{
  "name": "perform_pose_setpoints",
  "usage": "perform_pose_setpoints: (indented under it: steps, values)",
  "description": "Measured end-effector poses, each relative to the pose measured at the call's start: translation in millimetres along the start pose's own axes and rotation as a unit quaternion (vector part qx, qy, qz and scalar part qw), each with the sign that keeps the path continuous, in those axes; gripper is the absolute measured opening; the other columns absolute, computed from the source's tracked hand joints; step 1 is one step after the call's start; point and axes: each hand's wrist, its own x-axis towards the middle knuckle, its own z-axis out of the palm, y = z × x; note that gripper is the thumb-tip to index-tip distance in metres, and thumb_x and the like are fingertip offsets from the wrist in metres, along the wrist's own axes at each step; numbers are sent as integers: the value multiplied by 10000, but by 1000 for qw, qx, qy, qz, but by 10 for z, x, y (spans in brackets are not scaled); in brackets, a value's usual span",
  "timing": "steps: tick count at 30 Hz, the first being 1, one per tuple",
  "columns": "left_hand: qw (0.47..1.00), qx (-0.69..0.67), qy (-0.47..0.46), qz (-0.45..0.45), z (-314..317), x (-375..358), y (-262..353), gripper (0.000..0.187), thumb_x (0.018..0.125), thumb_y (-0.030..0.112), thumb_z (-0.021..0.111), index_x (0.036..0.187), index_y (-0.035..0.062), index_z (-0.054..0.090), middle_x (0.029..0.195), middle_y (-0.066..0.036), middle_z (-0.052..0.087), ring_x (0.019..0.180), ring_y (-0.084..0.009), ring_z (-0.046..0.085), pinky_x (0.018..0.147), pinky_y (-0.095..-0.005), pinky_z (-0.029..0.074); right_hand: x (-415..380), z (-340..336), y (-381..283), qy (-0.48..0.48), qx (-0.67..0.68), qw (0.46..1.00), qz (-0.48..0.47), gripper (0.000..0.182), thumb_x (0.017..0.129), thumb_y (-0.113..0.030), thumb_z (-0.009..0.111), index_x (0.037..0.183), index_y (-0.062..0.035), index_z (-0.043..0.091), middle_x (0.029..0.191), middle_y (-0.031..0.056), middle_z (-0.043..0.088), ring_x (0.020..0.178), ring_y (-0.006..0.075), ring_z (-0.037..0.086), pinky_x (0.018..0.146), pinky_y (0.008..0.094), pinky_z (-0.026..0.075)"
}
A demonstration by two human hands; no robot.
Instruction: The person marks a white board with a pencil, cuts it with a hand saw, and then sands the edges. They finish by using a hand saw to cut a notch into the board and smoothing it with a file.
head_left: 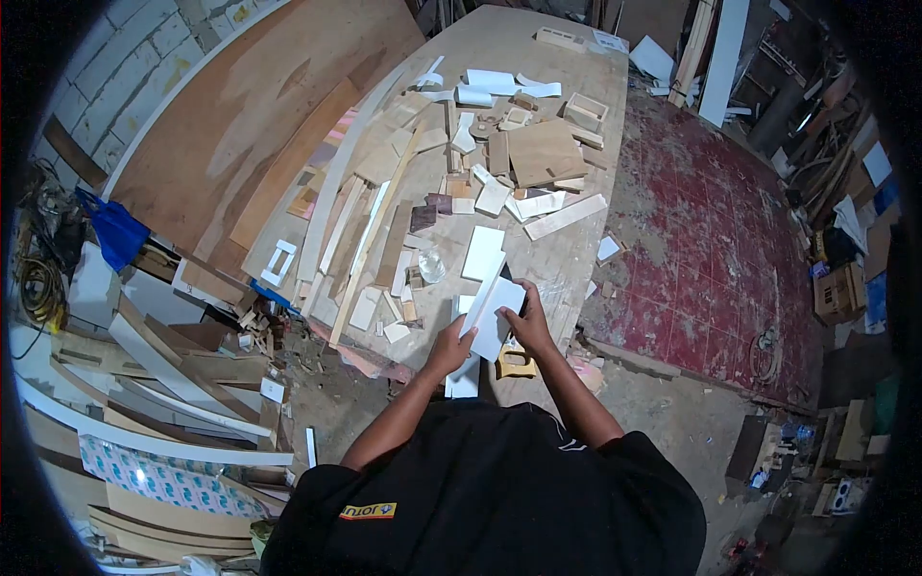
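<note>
Near the table's front edge, my left hand [449, 348] is closed on the lower end of a narrow white strip [483, 293]. My right hand [530, 324] grips a wider white board piece [498, 315] by its right edge, thumb on top. The two pieces lie against each other, tilted, and some of my fingers are hidden beneath them. Just below my right hand is a yellow saw handle [516, 363]; the rest of that saw is mostly hidden. Another white board [482, 252] lies on the table beyond the held pieces.
Wood offcuts, a square plywood panel [545, 152] and white rolls [490, 83] cover the wooden table [576, 288]. Long wood strips [379, 235] lie along its left side. Curved boards [173, 370] are stacked lower left. Red tiled floor [701, 259] lies to the right.
</note>
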Motion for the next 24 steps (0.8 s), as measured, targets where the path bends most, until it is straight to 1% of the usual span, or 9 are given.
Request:
perform_pose_setpoints:
  steps: [6, 8, 9, 11, 14, 17, 20, 22, 24]
  values:
    - [1000, -19, 6, 11, 132, 19, -141, 337, 1011, 254, 555, 1244, 12, 570, 865, -198, 701, 690, -275, 715, 582, -384, 571, -48, -49, -3, 9, 24, 999, 26, 636, 851, 80, 680, 1394, -99, 403, 1211, 122, 560, 1127, 216, 568, 965, 344, 483]
    - [989, 56, 86, 109, 203, 89, -380, 364, 1007, 260, 566, 1271, 11, 563, 893, -201, 707, 708, -280, 716, 595, -382, 577, -48, -71, 22, 15, 22, 1000, 15, 633, 854, 81, 675, 1396, -97, 401, 1215, 125, 560, 1128, 217, 568, 966, 344, 483]
    - [989, 56, 85, 108, 193, 72, -317, 364, 1007, 260, 566, 1271, 11, 563, 893, -201, 707, 708, -280, 716, 595, -382, 577, -49, -80, 32, 14, 31, 999, 28, 631, 855, 84, 670, 1397, -95, 400, 1217, 125, 560, 1131, 217, 568, 967, 344, 482]
    - [1000, -6, 16, -13, 146, 3, -118, 397, 1000, 267, 580, 1298, 5, 553, 919, -196, 711, 727, -278, 717, 602, -379, 577, -51, -97, 65, 13, 40, 998, 45, 629, 856, 87, 665, 1397, -93, 400, 1219, 126, 561, 1133, 218, 568, 968, 344, 482]
    - [1000, -14, 1, -24, 142, 11, -172, 417, 995, 271, 591, 1313, 5, 546, 948, -188, 711, 733, -265, 718, 593, -376, 580, -24, -120, 91, 14, 37, 999, 29, 618, 854, 85, 663, 1390, -86, 407, 1212, 125, 567, 1120, 218, 578, 956, 343, 488]
    - [998, -19, 13, -53, 153, 31, -348, 433, 993, 279, 590, 1322, 3, 539, 948, -177, 708, 734, -254, 719, 580, -373, 582, -13, -168, 145, 14, 60, 994, 88, 582, 881, 97, 639, 1383, -97, 417, 1197, 93, 579, 1087, 178, 576, 895, 322, 503]
    - [992, -63, 37, -101, 132, 42, -650, 442, 983, 286, 594, 1312, -3, 536, 939, -169, 705, 730, -251, 719, 550, -361, 579, 96, -356, 723, 48, 10, 996, 73, 511, 865, 24, 664, 1325, -57, 455, 1127, 118, 613, 1038, 215, 621, 872, 346, 521]
    - [988, -57, 22, -142, 48, 38, -714, 417, 969, 276, 603, 1263, -14, 548, 927, -169, 699, 759, -258, 721, 607, -375, 574, 169, -519, 1084, 25, -46, 976, 210, 398, 871, -32, 650, 1242, -38, 509, 1040, 109, 634, 970, 213, 637, 820, 344, 531]
    - [993, 39, 38, -103, 27, 22, -1019, 359, 958, 246, 602, 1214, -3, 561, 930, -173, 695, 801, -260, 719, 680, -391, 556, 191, -557, 1011, 114, 4, 961, 250, 271, 857, -47, 619, 1116, -12, 546, 957, 106, 641, 829, 216, 647, 701, 360, 540]
